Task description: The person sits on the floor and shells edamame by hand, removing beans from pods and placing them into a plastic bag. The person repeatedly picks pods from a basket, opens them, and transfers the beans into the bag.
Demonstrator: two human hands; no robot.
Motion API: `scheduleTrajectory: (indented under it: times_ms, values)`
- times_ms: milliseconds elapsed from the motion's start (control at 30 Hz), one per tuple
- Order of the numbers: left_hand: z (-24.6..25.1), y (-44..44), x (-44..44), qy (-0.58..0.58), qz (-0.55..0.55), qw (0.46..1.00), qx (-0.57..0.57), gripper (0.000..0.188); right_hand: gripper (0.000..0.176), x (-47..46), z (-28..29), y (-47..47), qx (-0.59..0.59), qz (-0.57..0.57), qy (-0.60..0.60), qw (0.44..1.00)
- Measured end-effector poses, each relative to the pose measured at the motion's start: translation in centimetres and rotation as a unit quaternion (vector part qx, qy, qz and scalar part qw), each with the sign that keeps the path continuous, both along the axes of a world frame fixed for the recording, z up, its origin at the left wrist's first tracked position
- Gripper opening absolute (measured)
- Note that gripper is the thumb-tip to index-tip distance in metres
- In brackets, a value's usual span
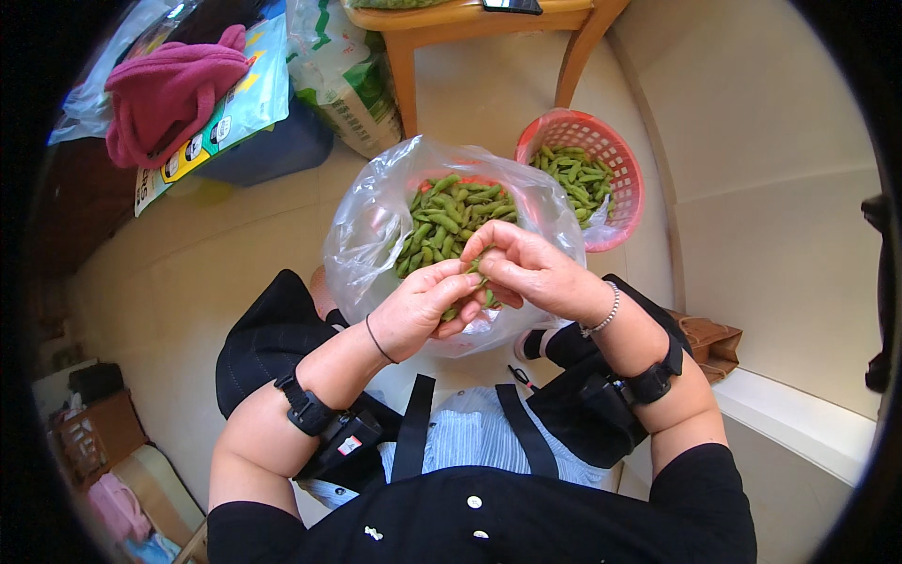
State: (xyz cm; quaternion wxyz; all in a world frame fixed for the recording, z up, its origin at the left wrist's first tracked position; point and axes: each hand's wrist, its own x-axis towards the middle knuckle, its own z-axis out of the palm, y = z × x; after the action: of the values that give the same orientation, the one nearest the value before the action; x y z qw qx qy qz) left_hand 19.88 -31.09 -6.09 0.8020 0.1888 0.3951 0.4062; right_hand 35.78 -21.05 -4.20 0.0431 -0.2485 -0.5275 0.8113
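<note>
Both my hands meet over the near side of a large clear plastic bag [359, 218], which lies open between my legs. Green edamame pods [451, 215] fill its middle, and something red shows behind them. My left hand [433, 296] has a green pod [473, 268] between thumb and fingers, with another green piece low in its fingers. My right hand [525, 268] pinches the same pod from the other side; its fingertips partly hide it. Just beyond my right hand stands a red plastic basket [627, 190] with more edamame pods [574, 176] inside.
A wooden chair [479, 28] stands ahead, with a phone [512, 5] on its seat. Left of it are a printed plastic sack [345, 92] and a blue bin [275, 151] under a pink cloth bag [169, 92]. A wall [768, 141] bounds the right; a brown paper bag [708, 342] stands there.
</note>
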Motion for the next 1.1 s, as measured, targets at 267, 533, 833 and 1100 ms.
scheduleTrajectory:
  times_ms: [267, 533, 833, 1100]
  values:
    - [-0.5, 0.4, -0.4, 0.010, 0.110, 0.994, -0.027, 0.025, 0.016, 2.4, 3.0, 2.5, 0.160, -0.080, -0.015, 0.984]
    - [-2.0, 0.3, -0.4, 0.083, 0.202, 0.969, -0.118, 0.025, 0.019, 5.4, 4.4, 6.6, 0.423, -0.345, -0.078, 0.834]
    - [-2.5, 0.3, 0.2, 0.108, 0.255, 0.956, -0.099, 0.025, 0.010, -0.3, -1.7, 0.1, 0.620, 0.063, -0.008, 0.782]
    - [-1.3, -0.2, -0.6, 0.062, 0.153, 0.974, -0.155, 0.068, 0.010, -1.7, -7.2, -0.9, 0.692, 0.209, -0.140, 0.677]
